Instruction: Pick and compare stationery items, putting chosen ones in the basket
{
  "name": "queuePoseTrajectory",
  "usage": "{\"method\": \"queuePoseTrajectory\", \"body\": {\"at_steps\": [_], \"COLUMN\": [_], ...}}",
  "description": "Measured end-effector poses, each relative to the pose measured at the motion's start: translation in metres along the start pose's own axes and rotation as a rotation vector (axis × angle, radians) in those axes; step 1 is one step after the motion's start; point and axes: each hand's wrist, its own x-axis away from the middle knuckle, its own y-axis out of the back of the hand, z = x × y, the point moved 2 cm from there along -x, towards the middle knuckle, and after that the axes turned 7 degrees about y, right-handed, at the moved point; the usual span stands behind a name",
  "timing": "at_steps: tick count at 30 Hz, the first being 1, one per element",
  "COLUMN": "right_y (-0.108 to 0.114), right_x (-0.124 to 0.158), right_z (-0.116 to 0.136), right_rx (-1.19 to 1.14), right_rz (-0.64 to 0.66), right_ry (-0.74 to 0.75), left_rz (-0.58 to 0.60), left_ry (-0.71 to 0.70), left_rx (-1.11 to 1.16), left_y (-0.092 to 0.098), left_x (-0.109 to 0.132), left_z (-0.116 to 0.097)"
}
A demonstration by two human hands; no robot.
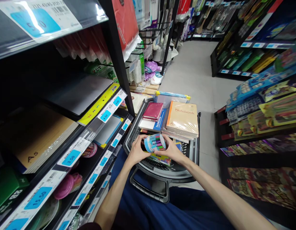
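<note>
Between my two hands is a small clear tub with a blue printed label and coloured sticks inside, tilted on its side. My left hand is closed round its left end, and the fingers of my right hand grip its right end. Just under it stands a dark grey shopping basket with its black handle folded toward me. In the basket lie a dark red notebook, a blue and white notebook and a wrapped stack of tan notebooks. A colourful flat pack shows below my hands.
To the left is a black shelf with blue price tags, a stack of A5 notebooks and a pink-lidded tub. Another shelf of packaged goods borders the right. A grey tiled floor runs between them.
</note>
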Motion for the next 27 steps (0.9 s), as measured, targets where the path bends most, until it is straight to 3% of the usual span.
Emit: {"method": "queuePoseTrajectory", "body": {"at_steps": [13,27], "right_y": [0.0029,0.0025], "right_x": [-0.0003,-0.0010], "right_z": [-0.0003,0.0015], "right_rx": [0.078,0.102], "right_rz": [-0.020,-0.044], "right_ry": [-0.031,-0.055], "left_rz": [0.050,0.047], "left_ry": [0.101,0.115], "left_rx": [-0.003,-0.011], "left_y": [0.0012,-0.0011], "left_x": [-0.0001,0.0000], "left_z": [-0.0036,0.0014]}}
